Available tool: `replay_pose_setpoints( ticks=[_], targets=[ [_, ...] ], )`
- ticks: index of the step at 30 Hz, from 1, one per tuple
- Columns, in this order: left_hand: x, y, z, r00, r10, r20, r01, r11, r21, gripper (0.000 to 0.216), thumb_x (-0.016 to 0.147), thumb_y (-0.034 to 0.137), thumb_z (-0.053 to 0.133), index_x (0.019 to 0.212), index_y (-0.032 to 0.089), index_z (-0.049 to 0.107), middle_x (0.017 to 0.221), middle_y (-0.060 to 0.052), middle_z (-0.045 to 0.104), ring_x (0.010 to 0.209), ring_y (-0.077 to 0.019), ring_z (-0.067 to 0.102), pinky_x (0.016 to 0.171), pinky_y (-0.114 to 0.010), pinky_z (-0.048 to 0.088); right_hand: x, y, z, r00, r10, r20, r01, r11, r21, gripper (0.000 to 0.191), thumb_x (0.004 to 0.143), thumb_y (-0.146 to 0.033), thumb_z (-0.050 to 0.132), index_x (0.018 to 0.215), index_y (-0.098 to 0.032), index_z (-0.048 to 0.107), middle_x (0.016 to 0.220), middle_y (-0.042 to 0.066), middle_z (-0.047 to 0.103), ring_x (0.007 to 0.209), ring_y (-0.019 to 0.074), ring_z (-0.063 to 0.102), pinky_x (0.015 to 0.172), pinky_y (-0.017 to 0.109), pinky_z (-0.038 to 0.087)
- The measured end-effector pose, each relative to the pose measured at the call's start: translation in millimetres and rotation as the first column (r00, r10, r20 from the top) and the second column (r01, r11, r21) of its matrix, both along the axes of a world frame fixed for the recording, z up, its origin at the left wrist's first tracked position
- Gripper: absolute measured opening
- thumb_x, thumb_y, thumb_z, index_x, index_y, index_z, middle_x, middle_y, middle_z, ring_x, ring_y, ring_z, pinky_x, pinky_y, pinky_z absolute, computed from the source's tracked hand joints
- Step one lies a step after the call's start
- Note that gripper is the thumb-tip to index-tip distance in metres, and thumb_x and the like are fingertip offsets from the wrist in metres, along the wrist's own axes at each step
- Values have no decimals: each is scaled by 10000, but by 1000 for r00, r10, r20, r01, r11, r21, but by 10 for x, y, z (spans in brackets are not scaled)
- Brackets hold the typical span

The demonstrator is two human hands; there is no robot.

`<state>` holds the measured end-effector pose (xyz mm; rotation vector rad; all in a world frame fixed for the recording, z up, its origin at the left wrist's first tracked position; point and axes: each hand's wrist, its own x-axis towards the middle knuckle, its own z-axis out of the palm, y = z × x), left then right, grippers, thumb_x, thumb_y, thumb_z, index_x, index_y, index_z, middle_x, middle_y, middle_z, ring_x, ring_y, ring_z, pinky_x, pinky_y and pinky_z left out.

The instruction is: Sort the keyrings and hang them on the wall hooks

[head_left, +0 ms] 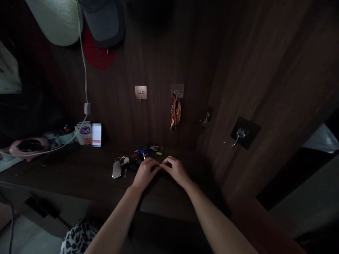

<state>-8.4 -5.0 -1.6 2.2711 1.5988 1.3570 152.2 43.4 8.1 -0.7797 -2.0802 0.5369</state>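
Observation:
Over the dark wooden shelf (97, 167), my left hand (145, 173) and my right hand (174, 170) meet at the fingertips. Both are closed in a pinch. Whatever lies between the fingers is dark and too small to make out. Just beyond my left hand is a pile of keys (148, 151) with blue pieces and a yellow tag (159, 153). A silver-grey car key fob (117, 169) on a ring lies to the left, beside a round white tag (126, 160). My left hand partly hides the dark items next to it.
A colourful braided band (175, 113) hangs from a wall hook (177, 92); a bare hook (141, 93) is left of it. More hooks (239, 134) are on the right panel. Small boxes (85, 132), a white cable (84, 63) and caps (103, 23) are at the left.

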Motion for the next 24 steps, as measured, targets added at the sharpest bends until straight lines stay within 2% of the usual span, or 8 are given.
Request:
replay_pose_setpoints(
  ticks=[4,9,14,17,19,21,24],
  targets=[
    [10,-18,26,999,-2,32,3,1000,-5,122,799,305,546,804,207,618,802,-26,606,838,-171,560,774,-299,443,-16,-32,33,997,1,-81,-2,1000,-18,234,806,-410,514,708,-205,574,705,2,568,677,143,539,630,246,387],
    [15,-17,32,990,16,143,-21,999,32,112,789,306,562,806,206,610,821,-19,612,826,-154,571,766,-280,450,-37,-49,67,976,20,-219,-72,970,-234,201,833,-347,434,805,-206,574,736,-2,597,638,130,529,611,247,403],
    [22,-36,73,984,10,175,-18,999,48,104,785,293,565,784,202,615,809,-19,613,812,-148,571,752,-270,456,-92,-87,84,941,136,-311,-266,866,-424,105,749,-237,502,819,-196,569,685,-19,570,596,108,512,589,241,414],
    [18,-48,98,979,51,196,-63,996,56,120,787,301,557,763,200,616,793,-21,612,792,-148,570,736,-268,458,-126,-116,85,916,173,-362,-348,790,-504,114,709,-237,557,814,-194,553,675,-27,569,595,100,511,567,229,409],
    [12,-47,101,973,86,214,-100,994,53,124,790,303,550,761,200,614,793,-19,609,787,-146,570,737,-268,458,-140,-128,85,912,182,-367,-367,762,-533,120,700,-270,585,783,-188,554,673,-25,582,585,96,508,551,223,400],
    [5,-40,95,969,110,223,-124,991,49,128,792,309,546,761,203,611,789,-15,607,786,-144,569,744,-268,458,-145,-132,87,916,178,-361,-362,754,-548,155,703,-323,600,750,-181,558,641,-27,583,556,91,497,536,221,389],
    [2,-31,82,968,116,222,-130,991,46,136,792,323,546,766,205,609,788,-11,605,784,-144,569,747,-267,458,-143,-127,90,920,151,-361,-337,775,-535,222,698,-392,617,741,-181,569,592,-41,553,537,91,493,529,221,384]
  ],
)
